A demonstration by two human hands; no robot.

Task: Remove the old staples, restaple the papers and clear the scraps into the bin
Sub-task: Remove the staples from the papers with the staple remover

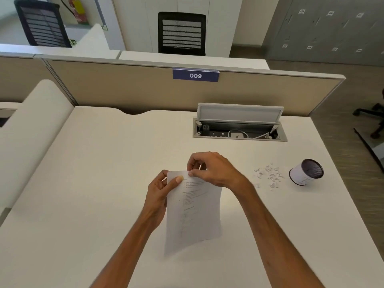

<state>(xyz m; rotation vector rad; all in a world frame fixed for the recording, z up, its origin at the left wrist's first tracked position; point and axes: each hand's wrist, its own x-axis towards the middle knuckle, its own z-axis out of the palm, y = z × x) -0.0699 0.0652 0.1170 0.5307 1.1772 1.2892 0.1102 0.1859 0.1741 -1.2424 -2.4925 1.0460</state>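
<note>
I hold a set of printed white papers (193, 213) upright above the white desk (104, 183). My left hand (160, 194) grips their upper left edge, thumb on the front. My right hand (209, 169) pinches the top edge beside that thumb, fingertips curled at the corner. A staple is too small to make out. To the right lies a scatter of small paper scraps (270, 175), and just beyond them stands a small round bin (305, 172), white with a dark mesh inside, tilted toward me.
An open cable tray (239, 129) with plugs and a white cable is sunk into the desk's back right. A beige partition (145, 88) with a "009" label closes the back. The desk's right edge drops to the floor past the bin.
</note>
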